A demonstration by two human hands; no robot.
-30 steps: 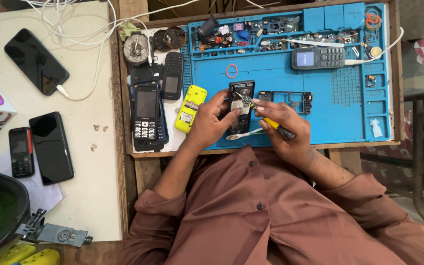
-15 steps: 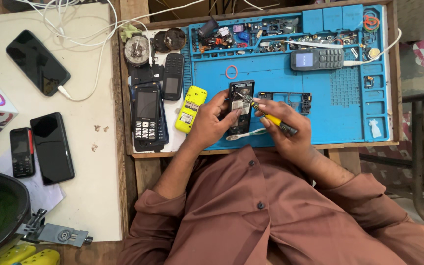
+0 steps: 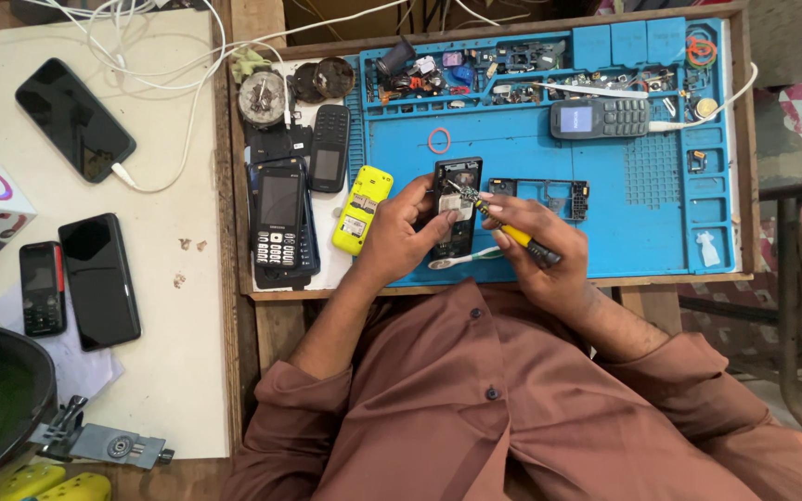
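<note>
our left hand (image 3: 399, 237) clamps the opened black phone (image 3: 455, 206) flat on the blue mat (image 3: 605, 241), steadying it, while our right hand (image 3: 536, 246) pinches a yellow screwdriver (image 3: 512, 234), tip on its board.

Phone repair workshop bench, seen from above. Blue silicone repair mat (image 3: 661, 232) with moulded compartments at 12 to 2 o'clock, its top trays full of small parts and screws (image 3: 438, 74). Stack of keypad phones (image 3: 280, 223) at 9 o'clock of the mat, a yellow phone casing (image 3: 361, 210) beside them. Opened phone (image 3: 457, 204) at centre under a yellow-handled screwdriver (image 3: 512, 232). Smartphones (image 3: 74, 119) and charging cables (image 3: 155, 42) at 10 o'clock.
</note>
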